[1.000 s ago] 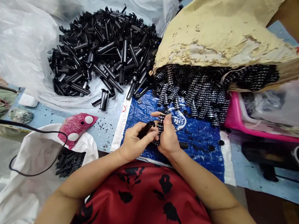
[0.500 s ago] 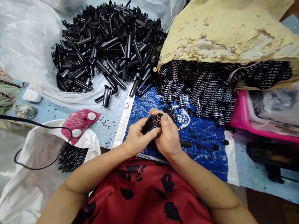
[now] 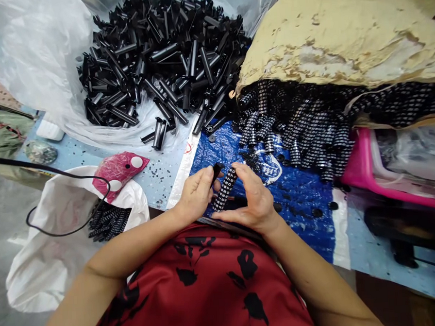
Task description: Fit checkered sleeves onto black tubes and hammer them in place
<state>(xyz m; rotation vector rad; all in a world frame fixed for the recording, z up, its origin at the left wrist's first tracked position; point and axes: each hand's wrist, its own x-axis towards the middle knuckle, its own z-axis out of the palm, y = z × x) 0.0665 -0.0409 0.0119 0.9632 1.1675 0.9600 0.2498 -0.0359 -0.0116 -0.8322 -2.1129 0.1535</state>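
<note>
Between both hands (image 3: 228,196), black sleeve (image 3: 224,189) (white-dotted)

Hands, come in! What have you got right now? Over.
Left hand grips plain black tube. Right hand holds dotted tube. Tubes apart. Nothing between.

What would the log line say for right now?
left hand: grips plain black tube | right hand: holds dotted black tube | tubes: side by side over blue sheet
</note>
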